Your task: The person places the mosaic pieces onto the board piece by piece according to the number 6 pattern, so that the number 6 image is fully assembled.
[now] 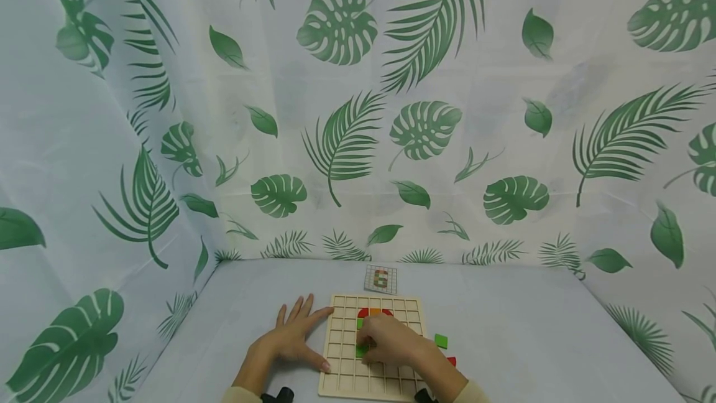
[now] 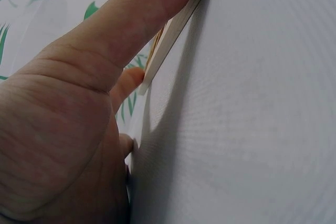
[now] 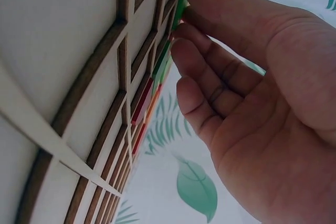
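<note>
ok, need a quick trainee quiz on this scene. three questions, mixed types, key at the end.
1. Multiple choice. Where does the gridded card lie?
A) On top of the grid board
B) Beyond the far edge of the grid board
C) To the left of the grid board

2. True or false: the left hand touches the left edge of the grid board.

3. Short answer: in the head view, what colour is the loose piece that lies in full view to the right of the grid board?

Key: 1. B; 2. True; 3. Green.
</note>
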Tool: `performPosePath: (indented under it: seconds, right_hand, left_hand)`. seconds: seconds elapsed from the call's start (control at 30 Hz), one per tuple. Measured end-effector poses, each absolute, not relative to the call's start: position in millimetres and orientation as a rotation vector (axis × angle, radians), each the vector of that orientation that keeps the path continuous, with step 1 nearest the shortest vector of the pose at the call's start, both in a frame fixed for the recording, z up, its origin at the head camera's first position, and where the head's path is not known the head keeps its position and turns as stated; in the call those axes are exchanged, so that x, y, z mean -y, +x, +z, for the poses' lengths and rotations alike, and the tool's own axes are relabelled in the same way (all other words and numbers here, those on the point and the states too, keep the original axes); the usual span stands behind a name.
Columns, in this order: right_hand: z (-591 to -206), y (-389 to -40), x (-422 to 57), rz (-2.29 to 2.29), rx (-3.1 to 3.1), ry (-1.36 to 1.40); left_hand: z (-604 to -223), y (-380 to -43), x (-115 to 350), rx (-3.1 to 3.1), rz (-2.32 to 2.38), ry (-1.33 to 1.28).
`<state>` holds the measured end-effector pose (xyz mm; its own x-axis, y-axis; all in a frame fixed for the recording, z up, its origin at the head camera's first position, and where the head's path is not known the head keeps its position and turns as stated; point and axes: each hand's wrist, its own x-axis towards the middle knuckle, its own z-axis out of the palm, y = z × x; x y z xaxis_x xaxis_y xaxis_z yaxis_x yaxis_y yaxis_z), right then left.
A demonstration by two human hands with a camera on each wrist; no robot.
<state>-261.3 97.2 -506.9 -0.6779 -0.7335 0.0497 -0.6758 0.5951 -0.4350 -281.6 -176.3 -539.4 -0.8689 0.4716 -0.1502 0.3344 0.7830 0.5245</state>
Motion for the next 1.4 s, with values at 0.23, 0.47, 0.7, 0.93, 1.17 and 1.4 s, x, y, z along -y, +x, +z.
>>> performPosePath:
  seconds: [0.23, 0.47, 0.7, 0.93, 1.17, 1.4]
  right_hand:
    - [-507.5, -263.1, -97.0, -0.631, -2.669, -1.254]
    - [-507.8, -263.0, -98.2, -0.649, -2.656, -1.26]
    - [-497.4, -261.4, -106.9, -0.735, -2.728, -1.158]
    - [-485.4, -262.8, -126.9, -0.8, -2.826, -0.998]
    - [-484.6, -267.2, -159.0, -0.878, -2.873, -0.923]
    - [-484.5, -268.3, -189.7, -0.908, -2.921, -0.858]
  left_hand:
    - [-538.0, -282.2, 176.3, -2.704, 0.706, 0.634]
    - [-538.4, -281.7, 176.0, -2.706, 0.714, 0.636]
    - [-539.5, -281.6, 175.7, -2.712, 0.711, 0.631]
    - [-540.7, -282.4, 175.9, -2.716, 0.706, 0.615]
    - [-540.6, -281.2, 173.6, -2.713, 0.711, 0.609]
    - [-538.9, -280.6, 173.8, -2.715, 0.715, 0.597]
